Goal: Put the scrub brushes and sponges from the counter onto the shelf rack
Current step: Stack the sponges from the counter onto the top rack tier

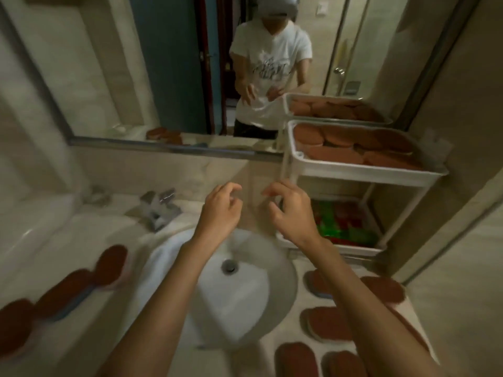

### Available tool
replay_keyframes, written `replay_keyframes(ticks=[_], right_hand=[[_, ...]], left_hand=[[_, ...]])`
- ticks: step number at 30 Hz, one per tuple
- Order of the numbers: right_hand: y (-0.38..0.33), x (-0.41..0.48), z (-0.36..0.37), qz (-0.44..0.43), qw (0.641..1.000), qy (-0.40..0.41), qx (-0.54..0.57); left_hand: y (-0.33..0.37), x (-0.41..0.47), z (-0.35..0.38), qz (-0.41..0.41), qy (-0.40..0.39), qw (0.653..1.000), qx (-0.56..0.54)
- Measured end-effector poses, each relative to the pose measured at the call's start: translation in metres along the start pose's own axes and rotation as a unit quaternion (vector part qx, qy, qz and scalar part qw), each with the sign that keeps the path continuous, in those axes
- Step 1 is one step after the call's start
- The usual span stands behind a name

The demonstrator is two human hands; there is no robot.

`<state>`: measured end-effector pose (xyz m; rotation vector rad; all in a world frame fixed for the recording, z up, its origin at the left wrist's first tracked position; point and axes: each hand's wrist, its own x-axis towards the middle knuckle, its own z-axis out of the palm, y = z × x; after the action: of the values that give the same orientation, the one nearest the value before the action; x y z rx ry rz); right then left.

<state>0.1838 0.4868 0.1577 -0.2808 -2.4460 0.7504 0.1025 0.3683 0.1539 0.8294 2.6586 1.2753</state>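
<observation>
Both hands hover above the back of the sink, holding nothing. My left hand (220,210) and my right hand (291,210) have loosely curled fingers. The white shelf rack (364,172) stands at the right; its top tray holds several brown oval sponges (353,145), and its lower tray (351,248) holds red and green items. More brown sponges lie on the counter: three at the left (65,289), several at the right (326,319). The view is blurred.
A round white sink (269,289) with a drain sits in the middle, a chrome faucet (160,208) behind it at the left. A wall mirror (168,77) reflects a person and the rack. A wall closes the right side.
</observation>
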Motion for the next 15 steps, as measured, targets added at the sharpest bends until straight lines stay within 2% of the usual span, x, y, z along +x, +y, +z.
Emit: replay_keyframes(ticks=[4, 5, 9, 11, 15], right_hand=[[-0.049, -0.019, 0.086, 0.040, 0.995, -0.077, 0.051], [-0.073, -0.027, 0.122, 0.036, 0.990, -0.118, 0.066], [-0.093, -0.045, 0.187, 0.036, 0.973, -0.224, 0.042], [-0.120, -0.054, 0.236, 0.024, 0.953, -0.302, 0.031], [-0.146, -0.066, 0.303, 0.017, 0.906, -0.421, -0.032]], left_hand=[[-0.085, -0.030, -0.043, -0.119, -0.011, 0.993, 0.022], [-0.120, -0.046, -0.066, -0.163, 0.002, 0.986, 0.028], [-0.178, -0.070, -0.094, -0.242, -0.010, 0.968, 0.059], [-0.224, -0.087, -0.124, -0.303, -0.008, 0.949, 0.085], [-0.287, -0.102, -0.155, -0.338, -0.024, 0.933, 0.121]])
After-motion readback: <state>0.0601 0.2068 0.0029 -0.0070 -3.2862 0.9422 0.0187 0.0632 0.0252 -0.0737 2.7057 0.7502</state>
